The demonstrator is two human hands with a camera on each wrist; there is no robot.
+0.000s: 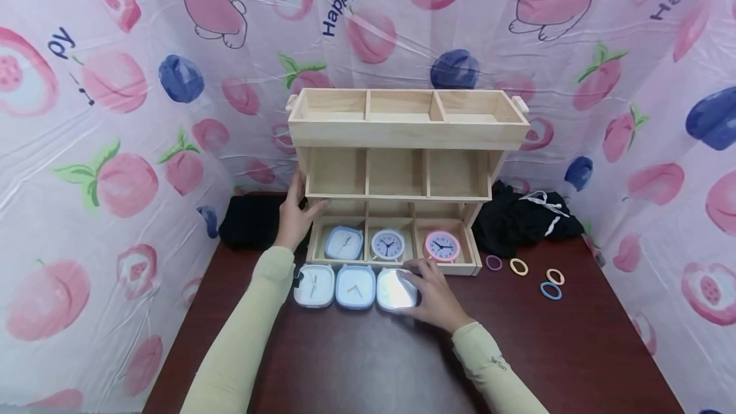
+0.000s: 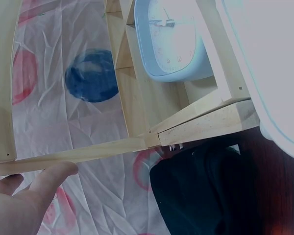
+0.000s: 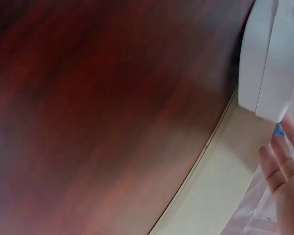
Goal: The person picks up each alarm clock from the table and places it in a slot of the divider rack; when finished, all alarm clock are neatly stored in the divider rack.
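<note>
In the head view my left hand [image 1: 294, 217] holds the left side of a tiered wooden organizer [image 1: 408, 135], thumb against a side strut [image 2: 103, 150] in the left wrist view. My right hand [image 1: 436, 296] grips a white square alarm clock [image 1: 394, 289] by its edges, its face washed out by glare. Left of it in the same row are a light blue square clock [image 1: 355, 287] and another white square clock [image 1: 314, 286]. Inside the bottom tier sit a blue square clock [image 1: 344, 243], a round white clock [image 1: 388, 245] and a round pink clock [image 1: 442, 246], one per compartment.
Black cloth [image 1: 250, 219] lies left of the organizer, and a black bag with white cord [image 1: 526, 217] lies to its right. Several coloured rings, including a blue ring [image 1: 551, 291], rest on the dark table [image 1: 356, 363]. Fruit-print curtains [image 1: 379, 62] enclose the table.
</note>
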